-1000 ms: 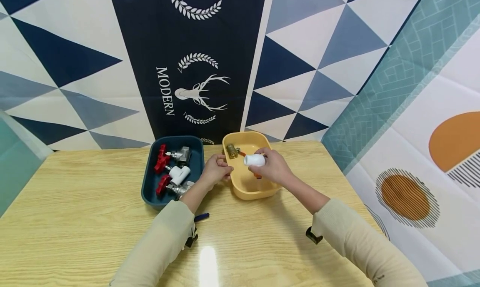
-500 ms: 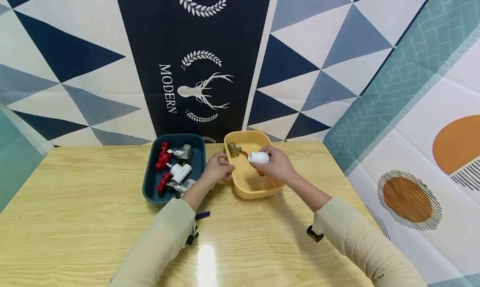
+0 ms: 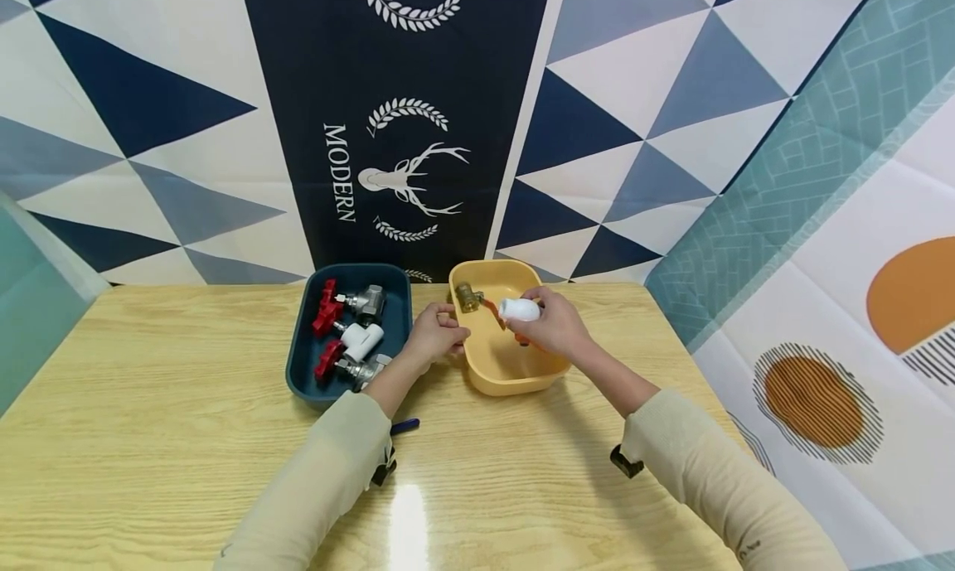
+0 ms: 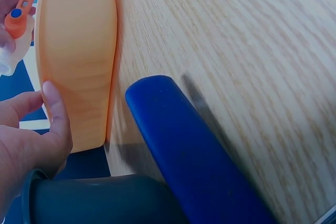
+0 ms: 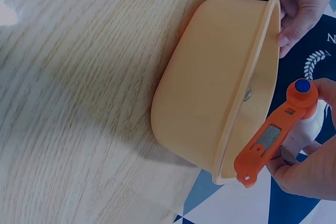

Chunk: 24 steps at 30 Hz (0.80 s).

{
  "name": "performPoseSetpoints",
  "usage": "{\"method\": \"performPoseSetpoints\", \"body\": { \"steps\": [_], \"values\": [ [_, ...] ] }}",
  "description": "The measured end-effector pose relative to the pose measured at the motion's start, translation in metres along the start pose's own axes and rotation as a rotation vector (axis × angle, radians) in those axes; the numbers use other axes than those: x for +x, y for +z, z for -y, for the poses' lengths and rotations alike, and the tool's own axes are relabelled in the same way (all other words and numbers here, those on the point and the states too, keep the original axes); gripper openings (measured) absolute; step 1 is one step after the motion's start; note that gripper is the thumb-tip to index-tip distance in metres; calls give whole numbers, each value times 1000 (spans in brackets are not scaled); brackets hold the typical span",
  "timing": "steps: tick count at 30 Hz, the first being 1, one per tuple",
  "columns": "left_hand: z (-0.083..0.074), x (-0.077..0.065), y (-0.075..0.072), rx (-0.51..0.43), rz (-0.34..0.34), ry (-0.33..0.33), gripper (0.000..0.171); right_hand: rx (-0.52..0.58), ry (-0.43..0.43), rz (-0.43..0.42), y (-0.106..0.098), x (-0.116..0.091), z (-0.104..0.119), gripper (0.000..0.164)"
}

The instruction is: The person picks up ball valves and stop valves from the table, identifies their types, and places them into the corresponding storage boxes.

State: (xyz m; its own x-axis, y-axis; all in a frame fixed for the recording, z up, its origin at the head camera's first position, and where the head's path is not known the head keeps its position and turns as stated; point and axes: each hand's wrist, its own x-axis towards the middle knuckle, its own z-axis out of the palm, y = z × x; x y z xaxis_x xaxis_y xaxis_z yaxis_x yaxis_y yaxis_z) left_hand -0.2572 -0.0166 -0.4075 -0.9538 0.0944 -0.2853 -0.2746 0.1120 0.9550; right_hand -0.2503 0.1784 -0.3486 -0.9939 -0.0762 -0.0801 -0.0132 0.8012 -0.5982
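Observation:
My right hand (image 3: 555,322) grips a white plastic ball valve (image 3: 520,309) over the yellow bin (image 3: 515,386). In the right wrist view the valve's flat orange lever handle (image 5: 270,137), with a blue cap at its pivot, points out past the bin's rim. My left hand (image 3: 434,335) pinches the near-left rim of this bin between thumb and fingers, as the left wrist view shows too. Inside the bin, at the far left, lies a brass ball valve (image 3: 467,297) with an orange-red lever.
A dark blue bin (image 3: 297,380) stands left of the yellow one, holding red-handled metal valves (image 3: 366,303) and a white plastic valve (image 3: 361,340). A blue bar-shaped piece (image 3: 405,426) lies by my left forearm. A patterned cloth (image 3: 403,99) hangs behind the wooden table (image 3: 186,438).
My right hand has shifted slightly right with the white ball valve, still over the yellow bin. The head view has drifted a little. My left hand stays on the rim.

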Motion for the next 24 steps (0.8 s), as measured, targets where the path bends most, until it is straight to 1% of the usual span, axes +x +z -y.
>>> {"method": "performPoseSetpoints", "body": {
  "steps": [9,15,24],
  "values": [
    [0,0,1,6,-2,0,54,-24,2,-14,-3,5,-4,54],
    [0,0,1,-4,12,-6,55,-20,7,-15,-2,8,-4,55],
    [1,2,0,-9,11,-11,55,-26,7,-21,-2,14,-4,55]
  ]
}}
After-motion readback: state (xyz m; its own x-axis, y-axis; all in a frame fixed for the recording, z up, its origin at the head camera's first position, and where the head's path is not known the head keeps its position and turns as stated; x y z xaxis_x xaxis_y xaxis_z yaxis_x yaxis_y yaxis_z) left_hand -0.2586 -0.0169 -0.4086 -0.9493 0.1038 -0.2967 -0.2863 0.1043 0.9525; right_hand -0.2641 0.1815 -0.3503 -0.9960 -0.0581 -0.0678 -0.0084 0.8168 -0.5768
